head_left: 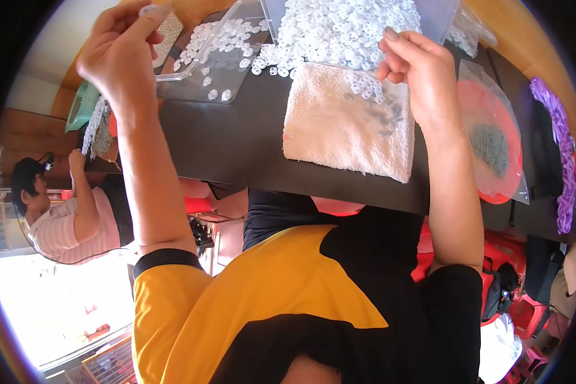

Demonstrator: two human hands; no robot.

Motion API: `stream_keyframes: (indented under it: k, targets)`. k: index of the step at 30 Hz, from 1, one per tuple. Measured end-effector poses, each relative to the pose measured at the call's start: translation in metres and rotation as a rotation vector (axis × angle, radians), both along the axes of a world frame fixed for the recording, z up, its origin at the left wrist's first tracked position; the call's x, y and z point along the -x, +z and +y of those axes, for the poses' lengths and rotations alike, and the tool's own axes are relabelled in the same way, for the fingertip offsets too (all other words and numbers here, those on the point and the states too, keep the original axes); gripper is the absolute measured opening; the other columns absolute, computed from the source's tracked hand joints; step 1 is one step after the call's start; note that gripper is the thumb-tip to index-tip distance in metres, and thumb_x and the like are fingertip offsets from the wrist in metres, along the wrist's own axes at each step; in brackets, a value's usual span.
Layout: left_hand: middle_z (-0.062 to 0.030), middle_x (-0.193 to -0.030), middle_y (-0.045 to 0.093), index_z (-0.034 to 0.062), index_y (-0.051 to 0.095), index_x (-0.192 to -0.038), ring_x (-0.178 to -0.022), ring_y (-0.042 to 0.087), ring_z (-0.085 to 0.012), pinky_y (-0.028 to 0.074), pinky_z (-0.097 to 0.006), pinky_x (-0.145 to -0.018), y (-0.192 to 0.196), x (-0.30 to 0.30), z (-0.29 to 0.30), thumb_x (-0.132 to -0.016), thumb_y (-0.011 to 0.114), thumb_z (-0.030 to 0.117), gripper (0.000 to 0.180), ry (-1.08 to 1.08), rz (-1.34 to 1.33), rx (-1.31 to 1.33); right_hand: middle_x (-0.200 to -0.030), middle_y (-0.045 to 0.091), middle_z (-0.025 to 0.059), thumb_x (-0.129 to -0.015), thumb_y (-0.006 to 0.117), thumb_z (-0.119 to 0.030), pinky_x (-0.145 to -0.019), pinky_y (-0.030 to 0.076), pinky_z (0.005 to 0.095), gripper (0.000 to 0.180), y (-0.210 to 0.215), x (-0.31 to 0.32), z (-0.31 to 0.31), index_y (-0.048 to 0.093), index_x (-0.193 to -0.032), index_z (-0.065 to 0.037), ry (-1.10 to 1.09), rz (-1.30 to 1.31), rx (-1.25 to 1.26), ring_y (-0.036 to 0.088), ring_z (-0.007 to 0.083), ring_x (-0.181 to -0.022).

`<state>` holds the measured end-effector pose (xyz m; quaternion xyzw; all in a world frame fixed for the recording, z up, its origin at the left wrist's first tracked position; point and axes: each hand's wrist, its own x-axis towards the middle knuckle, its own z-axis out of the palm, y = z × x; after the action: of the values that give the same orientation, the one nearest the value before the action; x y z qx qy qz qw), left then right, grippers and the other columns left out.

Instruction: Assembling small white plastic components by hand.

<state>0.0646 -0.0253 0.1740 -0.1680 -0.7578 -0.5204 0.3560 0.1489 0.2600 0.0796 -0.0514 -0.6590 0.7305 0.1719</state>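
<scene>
My left hand (123, 57) is raised at the upper left, thumb and fingers pinched together. A pale bit shows at its fingertips, too small to tell from a nail. My right hand (422, 73) is closed, fingers curled under the thumb, above the right edge of a folded cream towel (339, 134). Whatever it grips is hidden. A small cluster of white plastic pieces with holes (366, 87) lies on the towel beside my right fingers. Behind the towel, a large heap of similar white pieces (345, 32) fills a translucent bin (443, 19) and spills forward.
A clear plastic lid (192, 91) with scattered white pieces lies on the dark table (237, 141). At right are a plastic bag over a red plate with small grey pieces (489, 148) and a purple braided strand (560, 153). A green basket (82, 107) and another person (77, 211) are left.
</scene>
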Motion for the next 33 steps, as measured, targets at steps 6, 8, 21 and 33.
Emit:
stream_keyframes:
  k: [6, 8, 21, 33]
  targets:
    - [-0.0020, -0.081, 0.066, 0.0057, 0.070, -0.092, -0.069, 0.060, -0.0092, 0.048, -0.024, -0.063, -0.035, -0.008, 0.016, -0.077, 0.074, 0.006, 0.015, 0.031, 0.246, 0.401, -0.060, 0.051, -0.0030, -0.088, 0.068, -0.025, -0.059, 0.038, 0.0231, 0.024, 0.001, -0.005, -0.008, 0.065, -0.081, -0.002, -0.001, 0.095, -0.037, 0.058, 0.0108, -0.059]
    - [-0.0053, -0.081, 0.064, 0.0033, 0.068, -0.087, -0.071, 0.062, -0.0126, 0.049, -0.025, -0.064, -0.056, -0.033, 0.045, -0.077, 0.070, -0.001, 0.011, -0.237, 0.184, 0.430, -0.060, 0.051, -0.0031, -0.087, 0.068, -0.025, -0.059, 0.038, 0.0229, 0.024, 0.002, -0.005, -0.009, 0.065, -0.081, -0.002, -0.046, 0.100, -0.041, 0.058, 0.0105, -0.059]
    - [-0.0089, -0.078, 0.058, 0.0023, 0.060, -0.080, -0.071, 0.060, -0.0255, 0.048, -0.035, -0.065, -0.137, -0.054, 0.116, -0.078, 0.066, 0.003, 0.006, -0.755, -0.025, 0.745, -0.058, 0.049, -0.0029, -0.087, 0.068, -0.019, -0.059, 0.037, 0.0223, 0.021, 0.007, -0.009, -0.011, 0.065, -0.079, 0.000, -0.041, 0.183, -0.067, 0.051, 0.0081, -0.058]
    - [-0.0074, -0.075, 0.062, -0.0028, 0.063, -0.093, -0.057, 0.054, -0.0128, 0.040, -0.025, -0.047, -0.091, -0.017, 0.073, -0.092, 0.061, 0.015, 0.018, -1.022, -0.979, -0.226, -0.078, 0.069, 0.0099, -0.081, 0.063, -0.001, -0.066, 0.050, 0.0252, 0.017, -0.013, -0.003, -0.031, 0.067, -0.097, 0.004, 0.212, 0.343, -0.280, 0.065, 0.0130, -0.071]
